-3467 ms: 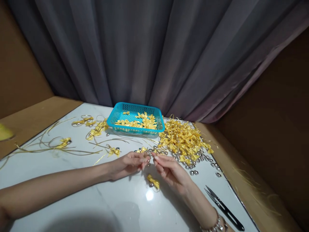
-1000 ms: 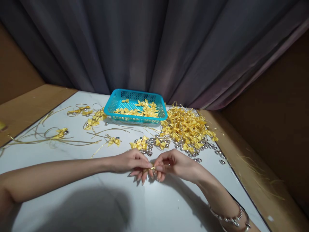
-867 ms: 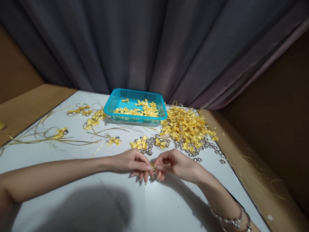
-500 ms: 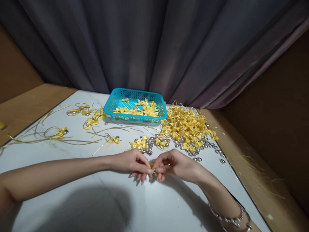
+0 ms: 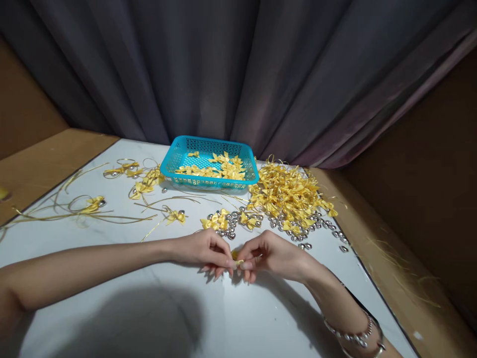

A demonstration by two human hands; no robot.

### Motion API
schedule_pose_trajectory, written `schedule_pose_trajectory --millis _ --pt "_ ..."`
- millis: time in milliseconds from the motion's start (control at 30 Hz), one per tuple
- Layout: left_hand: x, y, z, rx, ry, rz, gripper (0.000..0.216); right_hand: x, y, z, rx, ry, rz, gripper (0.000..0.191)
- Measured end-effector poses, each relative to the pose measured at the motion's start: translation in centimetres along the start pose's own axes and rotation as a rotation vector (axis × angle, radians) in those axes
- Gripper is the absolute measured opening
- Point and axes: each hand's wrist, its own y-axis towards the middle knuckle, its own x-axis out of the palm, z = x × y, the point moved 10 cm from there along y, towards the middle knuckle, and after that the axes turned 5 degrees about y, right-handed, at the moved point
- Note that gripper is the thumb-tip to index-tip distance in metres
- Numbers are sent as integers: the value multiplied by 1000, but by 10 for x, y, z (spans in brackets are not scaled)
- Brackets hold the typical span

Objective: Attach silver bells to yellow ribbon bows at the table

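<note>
My left hand (image 5: 203, 250) and my right hand (image 5: 269, 254) meet fingertip to fingertip low over the white table (image 5: 156, 308). Both pinch a small yellow ribbon bow (image 5: 235, 257) between them; only a sliver of it shows. Just beyond my fingers lie silver beads (image 5: 228, 229) mixed with yellow bows. A big heap of yellow bows (image 5: 288, 195) sits to the right of them. A bracelet circles my right wrist.
A turquoise plastic basket (image 5: 179, 155) holding several yellow bows stands at the back, against a dark curtain. Loose gold ribbon strands with bows (image 5: 89, 208) lie scattered on the left of the table. Brown board walls flank both sides.
Since 3.5 s ago the bow that lay on the table by my right hand is gone from there and my hands have come closer to me. Over the last second they barely moved.
</note>
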Motion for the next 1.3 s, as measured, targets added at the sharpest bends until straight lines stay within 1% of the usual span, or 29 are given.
schedule_pose_trajectory --millis 233,367,433,567,767,1033,1133,1300 --pt "2 0 2 7 4 -27 33 2 1 3 17 -52 -24 9" --pt "3 0 2 13 6 -31 34 6 0 0 0 -108 -43 20" --pt "4 -1 3 20 16 -40 34 8 0 0 -9 -119 -41 22" --pt "5 -2 3 31 51 -47 33 11 2 5 -3 -87 -53 21" --pt "6 -2 7 61 44 -44 41 15 2 6 18 -89 -82 18" --pt "13 -3 1 90 40 -115 32 19 2 12 63 -90 -128 14" --pt "12 -2 -1 78 27 -119 31 17 2 15 80 -84 -124 9" --pt "10 -2 -5 53 13 -117 29 15 1 11 72 -97 -110 7"
